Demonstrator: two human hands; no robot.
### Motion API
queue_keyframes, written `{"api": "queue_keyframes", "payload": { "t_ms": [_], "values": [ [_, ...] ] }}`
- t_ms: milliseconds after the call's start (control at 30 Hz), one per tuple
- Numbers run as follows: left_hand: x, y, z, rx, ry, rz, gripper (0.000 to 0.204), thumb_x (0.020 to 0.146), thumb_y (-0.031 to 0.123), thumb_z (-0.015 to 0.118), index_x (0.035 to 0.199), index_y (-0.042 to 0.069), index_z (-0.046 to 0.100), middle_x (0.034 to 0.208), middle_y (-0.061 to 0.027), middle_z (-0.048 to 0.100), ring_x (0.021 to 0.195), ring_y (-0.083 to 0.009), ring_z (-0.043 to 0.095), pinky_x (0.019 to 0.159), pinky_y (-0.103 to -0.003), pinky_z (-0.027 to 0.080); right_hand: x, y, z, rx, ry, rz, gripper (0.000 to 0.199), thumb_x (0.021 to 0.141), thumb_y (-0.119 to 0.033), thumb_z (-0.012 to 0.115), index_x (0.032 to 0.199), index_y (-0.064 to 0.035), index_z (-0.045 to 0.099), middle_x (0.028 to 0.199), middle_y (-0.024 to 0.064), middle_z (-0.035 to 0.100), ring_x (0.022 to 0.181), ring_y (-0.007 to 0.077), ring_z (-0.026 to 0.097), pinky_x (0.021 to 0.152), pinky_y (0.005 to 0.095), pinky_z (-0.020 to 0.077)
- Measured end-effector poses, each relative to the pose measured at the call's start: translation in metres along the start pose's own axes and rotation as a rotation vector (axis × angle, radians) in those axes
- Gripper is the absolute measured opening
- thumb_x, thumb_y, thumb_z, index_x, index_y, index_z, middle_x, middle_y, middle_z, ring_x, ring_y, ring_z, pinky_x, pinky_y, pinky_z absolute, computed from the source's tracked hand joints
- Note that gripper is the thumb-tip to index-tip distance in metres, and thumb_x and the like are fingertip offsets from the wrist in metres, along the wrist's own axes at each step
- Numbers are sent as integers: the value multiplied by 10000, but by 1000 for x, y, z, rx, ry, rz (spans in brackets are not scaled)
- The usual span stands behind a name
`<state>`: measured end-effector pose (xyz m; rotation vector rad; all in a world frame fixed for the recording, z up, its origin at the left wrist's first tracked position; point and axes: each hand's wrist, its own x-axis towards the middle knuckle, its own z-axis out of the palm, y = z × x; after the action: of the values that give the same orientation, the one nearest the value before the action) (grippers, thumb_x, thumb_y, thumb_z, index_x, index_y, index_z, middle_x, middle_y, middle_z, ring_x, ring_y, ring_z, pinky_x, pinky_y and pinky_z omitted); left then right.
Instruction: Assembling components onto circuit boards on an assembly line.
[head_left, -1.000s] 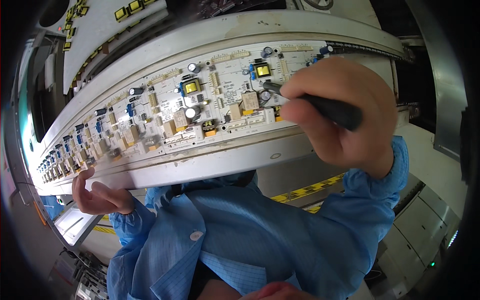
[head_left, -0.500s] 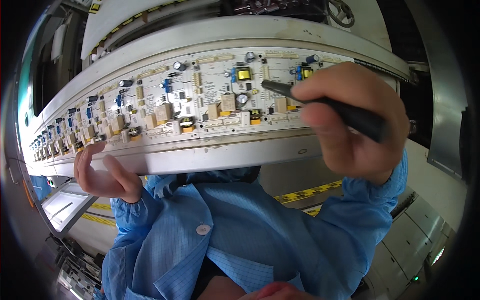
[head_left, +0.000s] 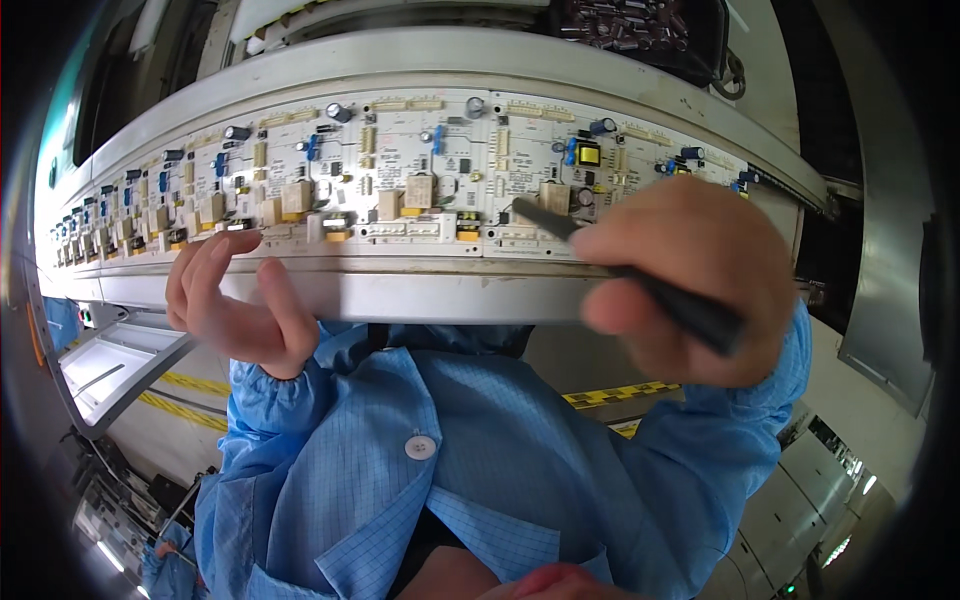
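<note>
A long row of white circuit boards (head_left: 400,160) lies in a pale metal rail. They carry capacitors, blue parts, beige relays and white connectors. My right hand (head_left: 690,280) is closed around a black pen-shaped tool (head_left: 545,218), whose kind I cannot make out. Its tapered end points left, over or against a board near a beige relay (head_left: 554,198); contact cannot be told. That board also bears a yellow-topped transformer (head_left: 590,153). My left hand (head_left: 240,295) is open by the rail's near edge, fingers half curled and thumb apart, with nothing visible in it.
A black bin (head_left: 640,25) of dark cylindrical parts stands beyond the rail. The rail's near edge (head_left: 450,300) runs across in front of my body. A white-framed panel (head_left: 120,365) stands at lower left, and yellow-black tape (head_left: 620,396) shows below.
The view has shifted, with the boards and far bin now farther right in the picture. The tool's tip has moved leftward and nearer along the boards. My left hand stays by the near edge.
</note>
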<state>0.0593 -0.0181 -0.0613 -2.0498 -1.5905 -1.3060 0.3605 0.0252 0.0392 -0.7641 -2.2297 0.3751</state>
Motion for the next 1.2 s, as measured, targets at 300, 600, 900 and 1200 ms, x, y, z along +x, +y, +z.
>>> {"api": "queue_keyframes", "payload": {
  "t_ms": [300,600,900,1200],
  "values": [
    [21,-10,-28,-257,-164,71,405,787,46,590,1183,74,509,911,-63,675,1033,-229,528,957,-378,308,23,-3,-30,2,59,-118,206,958,-149,620,970,55,642,769,122,640,652,176,607,546,283,454],
    [120,-17,-60,257,-462,491,240,815,75,705,1052,87,667,1027,-60,667,1026,-282,582,868,-365,395,62,-5,-1,-586,-200,380,153,861,-164,657,859,-15,622,737,168,634,714,367,629,662,440,495],
    [203,-14,27,233,-515,520,203,880,159,660,1065,77,636,1029,-104,654,1047,-282,564,963,-415,357,35,55,-33,-547,-491,196,184,896,-168,637,963,-1,672,778,156,655,696,319,637,640,400,493],
    [224,-40,108,316,-602,427,334,961,199,524,1220,-2,590,1074,-229,641,912,-397,647,817,-479,523,25,61,-13,-603,-522,174,146,826,-163,703,817,-17,697,750,153,669,739,342,665,668,425,533]
  ]
}}
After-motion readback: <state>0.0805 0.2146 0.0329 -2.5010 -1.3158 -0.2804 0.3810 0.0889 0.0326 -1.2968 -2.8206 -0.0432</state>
